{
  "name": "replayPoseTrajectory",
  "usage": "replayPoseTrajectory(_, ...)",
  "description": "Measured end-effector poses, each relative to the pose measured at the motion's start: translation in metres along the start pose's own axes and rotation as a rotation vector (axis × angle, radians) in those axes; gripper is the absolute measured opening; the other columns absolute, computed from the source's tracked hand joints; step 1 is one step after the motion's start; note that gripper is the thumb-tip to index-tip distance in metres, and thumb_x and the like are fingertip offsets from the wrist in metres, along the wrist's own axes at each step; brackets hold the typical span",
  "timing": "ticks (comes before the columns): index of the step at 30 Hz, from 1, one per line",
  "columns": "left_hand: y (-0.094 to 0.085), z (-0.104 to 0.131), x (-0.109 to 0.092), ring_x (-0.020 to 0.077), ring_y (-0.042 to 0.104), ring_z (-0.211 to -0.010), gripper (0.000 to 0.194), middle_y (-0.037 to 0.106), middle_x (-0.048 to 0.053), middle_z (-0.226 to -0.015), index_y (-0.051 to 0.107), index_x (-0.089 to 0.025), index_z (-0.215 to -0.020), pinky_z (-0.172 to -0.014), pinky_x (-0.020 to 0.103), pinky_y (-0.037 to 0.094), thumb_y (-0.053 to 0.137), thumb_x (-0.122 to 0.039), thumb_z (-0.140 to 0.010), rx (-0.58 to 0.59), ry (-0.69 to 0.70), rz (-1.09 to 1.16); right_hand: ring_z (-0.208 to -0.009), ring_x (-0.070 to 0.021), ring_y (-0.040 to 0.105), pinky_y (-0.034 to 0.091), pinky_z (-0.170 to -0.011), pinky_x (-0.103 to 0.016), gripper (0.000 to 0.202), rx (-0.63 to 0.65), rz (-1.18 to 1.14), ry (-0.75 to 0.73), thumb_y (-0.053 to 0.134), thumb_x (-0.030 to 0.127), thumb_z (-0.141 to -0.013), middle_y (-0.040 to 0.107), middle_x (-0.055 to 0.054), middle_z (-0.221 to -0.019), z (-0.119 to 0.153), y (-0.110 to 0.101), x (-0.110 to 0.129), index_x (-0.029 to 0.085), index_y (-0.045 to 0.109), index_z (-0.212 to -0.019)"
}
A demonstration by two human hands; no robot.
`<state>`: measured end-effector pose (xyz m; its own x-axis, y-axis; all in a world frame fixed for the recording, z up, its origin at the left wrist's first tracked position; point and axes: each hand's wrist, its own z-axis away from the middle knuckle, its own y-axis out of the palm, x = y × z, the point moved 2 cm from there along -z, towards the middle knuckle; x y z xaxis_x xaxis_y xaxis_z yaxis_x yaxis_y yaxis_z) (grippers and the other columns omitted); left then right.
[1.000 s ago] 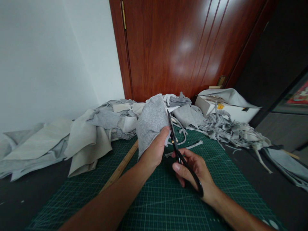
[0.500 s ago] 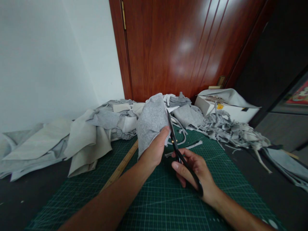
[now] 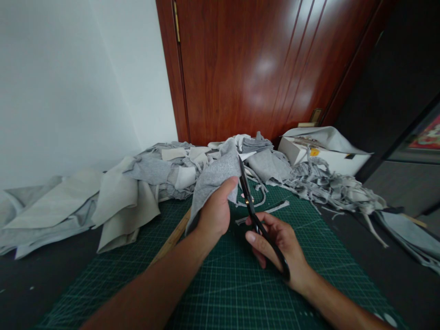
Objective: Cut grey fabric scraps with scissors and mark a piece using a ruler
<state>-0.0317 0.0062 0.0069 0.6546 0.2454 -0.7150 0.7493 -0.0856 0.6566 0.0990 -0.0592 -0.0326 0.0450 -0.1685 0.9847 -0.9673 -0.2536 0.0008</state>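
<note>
My left hand point(image 3: 217, 208) pinches a piece of grey fabric point(image 3: 216, 173), with the thumb on top and the other fingers hidden beneath the cloth. My right hand point(image 3: 277, 243) has its fingers through the handles of black-handled scissors point(image 3: 250, 206). The blades point away from me and stand apart, one dark and one catching light, close beside the fabric's right edge. Whether they touch the cloth I cannot tell. Under both hands lies a green cutting mat point(image 3: 233, 284). Thin grey fabric strips point(image 3: 279, 206) rest on it just past the scissors.
A wooden ruler point(image 3: 172, 238) lies on the mat, partly under my left forearm. Heaped grey and cream fabric point(image 3: 127, 192) runs along the wall at left. At right are tangled fabric strips point(image 3: 330, 183) and a white box point(image 3: 319, 158). A reddish wooden door point(image 3: 240, 68) stands behind.
My left hand has turned and shifted slightly left, and the grey fabric has tilted lower and folded over. My right hand and the scissors have hardly moved.
</note>
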Motion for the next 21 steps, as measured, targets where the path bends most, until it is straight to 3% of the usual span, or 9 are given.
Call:
replayPoseTrajectory(4, 0.007, -0.004, -0.012, 0.0272, 0.065, -0.134, 0.044, 0.08, 0.003, -0.123, 0.076, -0.023, -0.12, -0.119, 0.041, 0.043, 0.087, -0.026, -0.078, -0.009, 0.135, 0.125, -0.036, -0.0067, 0.039, 0.032, -0.037, -0.019, 0.056, 0.009, -0.008, -0.002, 0.081, 0.066, -0.082, 0.049, 0.011, -0.051, 0.0, 0.0, -0.001, 0.018, 0.06, -0.101)
replayPoseTrajectory(11, 0.007, -0.006, -0.016, 0.032, 0.071, -0.123, 0.054, 0.083, 0.005, -0.109, 0.076, -0.02, -0.12, -0.111, 0.045, 0.05, 0.087, -0.017, -0.068, -0.032, -0.006, 0.111, -0.037, -0.0068, 0.04, 0.034, -0.037, -0.019, 0.056, 0.022, 0.005, 0.001, 0.081, 0.066, -0.082, 0.049, 0.011, -0.052, 0.001, 0.002, -0.002, 0.018, 0.059, -0.101)
replayPoseTrajectory(21, 0.001, -0.014, -0.02, 0.0271, 0.077, -0.105, 0.036, 0.082, 0.008, -0.101, 0.076, -0.013, -0.11, -0.1, 0.04, 0.059, 0.084, -0.017, -0.075, 0.117, -0.245, 0.083, -0.04, -0.0074, 0.039, 0.033, -0.039, -0.02, 0.051, 0.046, -0.001, 0.01, 0.083, 0.061, -0.081, 0.047, 0.011, -0.055, 0.003, 0.002, -0.004, 0.02, 0.059, -0.1)
